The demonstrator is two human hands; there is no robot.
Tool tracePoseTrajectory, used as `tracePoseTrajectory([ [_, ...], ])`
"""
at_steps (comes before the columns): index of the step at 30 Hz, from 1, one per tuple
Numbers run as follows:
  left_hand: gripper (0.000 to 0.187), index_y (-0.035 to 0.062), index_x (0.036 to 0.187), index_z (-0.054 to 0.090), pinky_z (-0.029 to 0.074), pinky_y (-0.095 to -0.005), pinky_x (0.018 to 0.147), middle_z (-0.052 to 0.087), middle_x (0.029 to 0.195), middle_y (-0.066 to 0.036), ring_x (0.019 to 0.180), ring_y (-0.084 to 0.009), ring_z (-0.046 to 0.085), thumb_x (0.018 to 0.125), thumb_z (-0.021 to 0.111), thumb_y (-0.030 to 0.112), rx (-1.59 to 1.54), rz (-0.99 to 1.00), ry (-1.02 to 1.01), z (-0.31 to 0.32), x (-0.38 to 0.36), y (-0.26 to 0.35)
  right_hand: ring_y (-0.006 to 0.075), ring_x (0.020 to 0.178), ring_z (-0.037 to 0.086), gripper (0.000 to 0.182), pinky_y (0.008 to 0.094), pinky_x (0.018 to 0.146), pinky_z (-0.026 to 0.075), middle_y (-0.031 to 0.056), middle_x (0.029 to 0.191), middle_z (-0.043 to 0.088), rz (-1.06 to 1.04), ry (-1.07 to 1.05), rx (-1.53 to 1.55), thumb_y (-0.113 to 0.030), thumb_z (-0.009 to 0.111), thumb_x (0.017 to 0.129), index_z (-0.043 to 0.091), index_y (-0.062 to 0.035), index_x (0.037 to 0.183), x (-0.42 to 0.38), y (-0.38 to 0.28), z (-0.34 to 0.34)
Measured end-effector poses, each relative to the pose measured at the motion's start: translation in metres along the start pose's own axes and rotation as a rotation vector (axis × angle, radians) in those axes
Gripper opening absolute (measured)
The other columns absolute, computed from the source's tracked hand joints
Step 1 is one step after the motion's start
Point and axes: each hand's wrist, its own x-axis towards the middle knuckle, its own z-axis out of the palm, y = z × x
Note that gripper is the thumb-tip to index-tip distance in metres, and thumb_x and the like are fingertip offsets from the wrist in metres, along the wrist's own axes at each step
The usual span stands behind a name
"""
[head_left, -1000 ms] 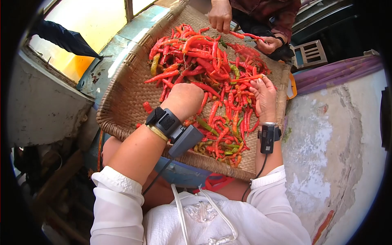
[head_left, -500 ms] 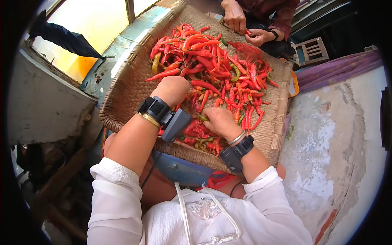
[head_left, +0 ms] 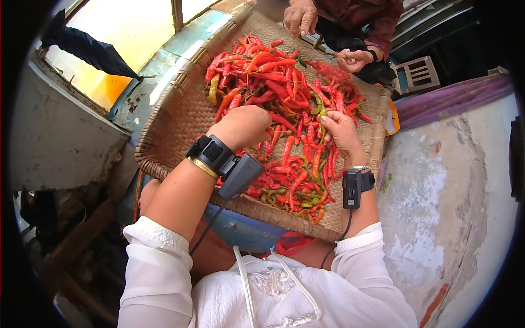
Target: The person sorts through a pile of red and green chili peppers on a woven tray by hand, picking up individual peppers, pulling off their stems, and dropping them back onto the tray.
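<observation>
A wide woven basket (head_left: 158, 131) holds a large heap of red chili peppers (head_left: 273, 71). My left hand (head_left: 240, 128) is over the heap's left side, curled with its back toward me; its fingertips and anything in them are hidden. Over on the right, my right hand (head_left: 343, 133) pinches a yellowish-green chili pepper (head_left: 323, 124) between thumb and fingers. Close to the basket's near rim lies a patch of mixed green and red chili peppers (head_left: 306, 201).
Across the basket, another person's hand (head_left: 301, 16) hangs over the far rim, and their other hand (head_left: 355, 59) holds something small. A dark folded umbrella (head_left: 98, 52) leans at the left by the window. A worn wall (head_left: 426, 218) borders the right side.
My right hand has risen from the near part of the heap to its right side, now with a greenish chili pepper. My left hand shifted slightly right. The other person's hands have moved apart.
</observation>
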Motion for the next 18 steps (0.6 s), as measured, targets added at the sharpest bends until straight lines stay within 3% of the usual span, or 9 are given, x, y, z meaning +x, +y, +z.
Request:
tracePoseTrajectory([
  [2,0.019,0.0014,0.078,0.064,0.048,-0.0412,0.072,0.061,0.080,-0.018,0.081,-0.0325,0.060,0.071,0.057,0.018,-0.014,-0.027,0.000,0.002,-0.001,0.000,0.0042,0.050,0.049,0.023,0.0177,0.042,0.040,-0.0024,0.066,0.054,-0.026,0.130,0.198,-0.018,0.058,0.083,0.057,-0.0011,0.099,0.008,0.004,-0.001],
  [4,0.020,0.0012,0.078,0.064,0.047,-0.0416,0.074,0.061,0.081,-0.019,0.082,-0.0329,0.059,0.071,0.057,0.019,-0.023,-0.047,0.003,0.002,0.001,-0.001,0.0045,0.051,0.050,0.031,0.0166,0.043,0.041,-0.0006,0.069,0.057,-0.100,0.436,0.000,-0.016,0.059,0.083,0.054,-0.0002,0.108,0.016,0.007,0.002],
  [6,0.020,0.0021,0.081,0.063,0.046,-0.0413,0.070,0.061,0.075,-0.018,0.076,-0.0325,0.059,0.073,0.058,0.020,-0.039,-0.107,0.021,0.003,0.002,-0.003,0.0064,0.058,0.057,0.024,0.0198,0.048,0.046,0.0039,0.075,0.062,-0.117,0.226,-0.179,-0.013,0.061,0.081,0.059,0.0013,0.101,0.015,0.015,0.020],
  [7,0.020,0.0021,0.081,0.063,0.046,-0.0413,0.070,0.061,0.075,-0.018,0.076,-0.0325,0.059,0.073,0.058,0.020,-0.039,-0.105,0.020,0.003,0.003,-0.002,0.0114,0.063,0.061,0.021,0.0249,0.056,0.049,0.0068,0.075,0.064,-0.138,0.105,-0.252,-0.012,0.062,0.078,0.061,-0.0003,0.095,0.015,0.017,0.033],
  [8,0.020,0.0029,0.081,0.064,0.047,-0.0410,0.070,0.061,0.075,-0.017,0.076,-0.0321,0.060,0.073,0.058,0.021,-0.025,-0.125,0.021,0.002,0.002,-0.001,0.0196,0.071,0.062,0.020,0.0298,0.065,0.049,0.0104,0.079,0.063,-0.380,0.085,-0.448,-0.012,0.063,0.075,0.062,-0.0027,0.093,0.018,0.026,0.045],
  [10,0.020,0.0037,0.081,0.064,0.047,-0.0408,0.070,0.061,0.075,-0.017,0.076,-0.0316,0.060,0.073,0.059,0.021,-0.006,-0.145,0.017,-0.001,0.001,0.000,0.0317,0.083,0.058,0.029,0.0389,0.073,0.047,0.0150,0.086,0.060,-0.577,0.135,-0.755,-0.017,0.064,0.072,0.059,-0.0047,0.098,0.023,0.034,0.067],
  [13,0.018,0.0014,0.080,0.064,0.049,-0.0399,0.072,0.063,0.082,-0.018,0.081,-0.0313,0.061,0.074,0.057,0.017,0.048,-0.201,-0.007,-0.002,-0.002,-0.001,0.0329,0.083,0.058,0.031,0.0410,0.072,0.047,0.0139,0.084,0.060,-0.566,0.270,-0.804,-0.018,0.065,0.072,0.058,-0.0067,0.099,0.024,0.040,0.085],
  [15,0.016,0.0024,0.079,0.064,0.049,-0.0395,0.070,0.063,0.082,-0.017,0.079,-0.0310,0.061,0.073,0.058,0.016,0.114,-0.217,-0.001,-0.002,-0.001,-0.003,0.0331,0.081,0.058,0.024,0.0417,0.071,0.047,0.0129,0.085,0.060,-0.343,0.169,-0.908,-0.019,0.064,0.072,0.059,-0.0074,0.092,0.018,0.033,0.089],
  [18,0.016,0.0043,0.076,0.062,0.048,-0.0410,0.068,0.061,0.074,-0.014,0.076,-0.0311,0.060,0.070,0.060,0.019,0.132,-0.187,0.088,0.002,-0.001,-0.006,0.0350,0.076,0.057,0.019,0.0418,0.068,0.046,0.0139,0.080,0.060,-0.458,0.042,-0.933,-0.020,0.063,0.072,0.059,-0.0077,0.086,0.018,0.037,0.078],
])
